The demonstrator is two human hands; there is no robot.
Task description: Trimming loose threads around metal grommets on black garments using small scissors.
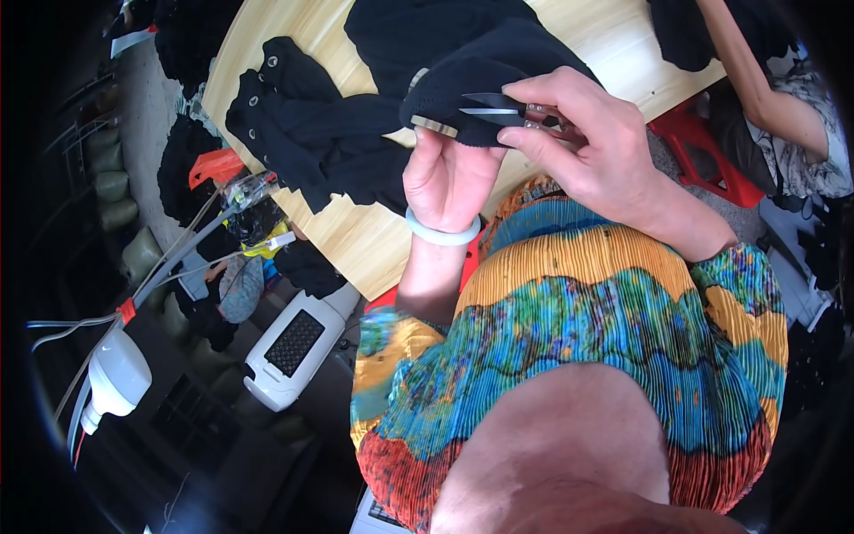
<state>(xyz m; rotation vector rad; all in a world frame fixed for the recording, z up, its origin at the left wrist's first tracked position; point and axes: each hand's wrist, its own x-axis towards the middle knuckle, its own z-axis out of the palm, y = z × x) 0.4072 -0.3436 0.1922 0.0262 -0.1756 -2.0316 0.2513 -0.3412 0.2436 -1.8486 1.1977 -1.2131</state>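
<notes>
My right hand [594,142] grips a small pair of thread snips [498,109], thumb below and fingers above, its pointed blades a little apart and directed left over the black knit cloth. With my left hand [452,182], which wears a pale bangle, I pinch the edge of a black knit garment [498,62] from below. A gold-coloured button [434,125] shows at that edge, close to my left thumb, and a second one lies farther up. To the left, another black garment [311,133] with several round metallic buttons lies spread on the table.
The light wood table [342,236] carries more black cloth. At right, another person's arm [756,71] reaches over dark cloth beside a red stool [703,156]. A white bulb [120,374] and cables hang at left, near a white machine-like object [298,343].
</notes>
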